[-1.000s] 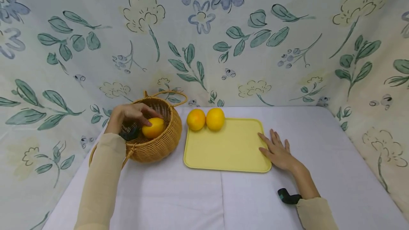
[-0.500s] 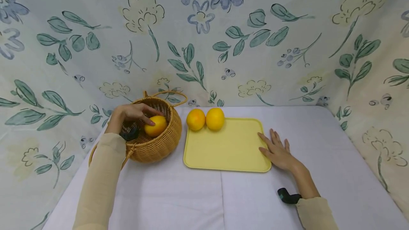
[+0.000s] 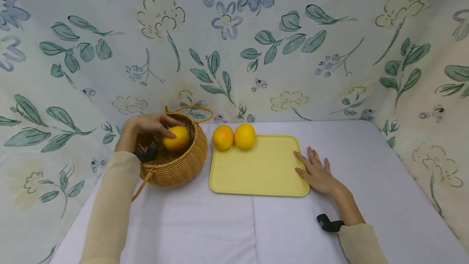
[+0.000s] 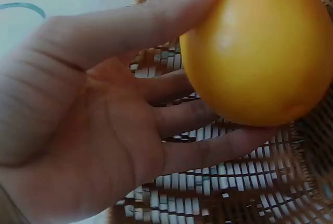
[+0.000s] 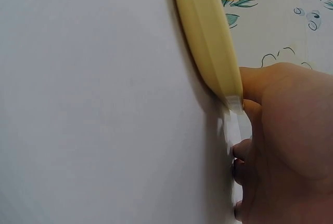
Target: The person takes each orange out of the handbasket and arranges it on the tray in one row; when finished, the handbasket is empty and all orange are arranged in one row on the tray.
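In the head view my left hand reaches into the round wicker basket and holds an orange inside its opening. The left wrist view shows the thumb on one side of that orange and the other fingers beneath it. My right hand lies with fingers spread at the right edge of the yellow tray. Thumb and a finger touch the tray's rim. In the right wrist view the tray is seen side-on beside the right hand.
Two oranges, one left and one right, sit side by side at the tray's back left corner. The basket's handle stands up at the back. A white cloth covers the table, with a floral curtain behind.
The orange in my left hand has risen slightly within the basket, and the hand has lifted a little with it. My right hand keeps its place at the tray. The head view has shifted slightly.
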`<state>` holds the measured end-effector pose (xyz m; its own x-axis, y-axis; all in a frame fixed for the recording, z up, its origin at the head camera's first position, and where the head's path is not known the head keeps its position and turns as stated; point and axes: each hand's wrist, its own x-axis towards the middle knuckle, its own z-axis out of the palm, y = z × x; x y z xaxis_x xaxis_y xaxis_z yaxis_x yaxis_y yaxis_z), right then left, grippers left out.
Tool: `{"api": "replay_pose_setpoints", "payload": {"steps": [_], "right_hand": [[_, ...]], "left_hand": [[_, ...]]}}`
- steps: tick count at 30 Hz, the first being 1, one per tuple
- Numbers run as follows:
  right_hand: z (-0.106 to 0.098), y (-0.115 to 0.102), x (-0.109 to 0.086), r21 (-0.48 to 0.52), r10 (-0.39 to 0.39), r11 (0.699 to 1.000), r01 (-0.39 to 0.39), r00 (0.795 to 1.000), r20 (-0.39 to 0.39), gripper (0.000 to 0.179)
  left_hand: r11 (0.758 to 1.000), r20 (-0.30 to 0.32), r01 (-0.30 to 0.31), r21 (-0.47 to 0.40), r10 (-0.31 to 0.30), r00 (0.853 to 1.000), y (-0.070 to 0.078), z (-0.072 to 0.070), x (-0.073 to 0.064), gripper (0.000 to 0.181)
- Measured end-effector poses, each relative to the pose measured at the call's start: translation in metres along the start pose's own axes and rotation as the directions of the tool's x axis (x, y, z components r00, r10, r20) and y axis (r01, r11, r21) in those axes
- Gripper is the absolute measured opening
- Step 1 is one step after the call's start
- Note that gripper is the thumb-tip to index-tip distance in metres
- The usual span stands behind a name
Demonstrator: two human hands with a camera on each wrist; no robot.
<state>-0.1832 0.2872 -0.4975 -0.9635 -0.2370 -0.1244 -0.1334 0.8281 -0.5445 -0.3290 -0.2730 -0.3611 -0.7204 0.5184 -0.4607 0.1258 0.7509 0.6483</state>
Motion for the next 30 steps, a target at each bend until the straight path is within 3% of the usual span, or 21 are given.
{"api": "replay_pose_setpoints", "payload": {"steps": [5,9,15,19,23,26,30], "right_hand": [[-0.002,-0.001,0.0,0.004,-0.011,1.0,0.011,1.0,-0.009,0.066],[-0.002,-0.001,0.0,0.0,-0.013,1.0,0.013,1.0,-0.009,0.066],[-0.001,-0.002,-0.001,0.008,-0.015,1.0,0.015,1.0,-0.009,0.065],[0.0,-0.003,-0.001,0.006,-0.018,1.0,0.018,1.0,-0.013,0.065],[0.001,-0.002,-0.002,0.011,-0.015,1.0,0.015,1.0,-0.014,0.065],[0.002,-0.001,-0.002,0.013,-0.008,1.0,0.008,1.0,-0.011,0.065],[0.002,-0.001,-0.001,0.009,-0.002,1.0,0.002,1.0,-0.014,0.065]], "left_hand": [[0.998,-0.037,0.011,0.065,-0.009,0.999,0.016,-0.006,-0.015,0.063],[0.997,-0.087,-0.02,0.072,0.026,0.996,0.025,-0.008,-0.029,0.06],[0.996,-0.2,-0.068,0.057,0.078,0.977,0.041,-0.008,-0.058,0.054],[0.989,-0.271,-0.125,0.084,0.144,0.952,0.049,-0.006,-0.073,0.052],[0.965,-0.347,-0.247,0.085,0.261,0.901,0.052,0.0,-0.076,0.054],[0.938,-0.376,-0.346,0.026,0.33,0.866,0.056,0.009,-0.07,0.058],[0.919,-0.42,-0.376,-0.118,0.297,0.858,0.071,0.024,-0.052,0.059]]}}
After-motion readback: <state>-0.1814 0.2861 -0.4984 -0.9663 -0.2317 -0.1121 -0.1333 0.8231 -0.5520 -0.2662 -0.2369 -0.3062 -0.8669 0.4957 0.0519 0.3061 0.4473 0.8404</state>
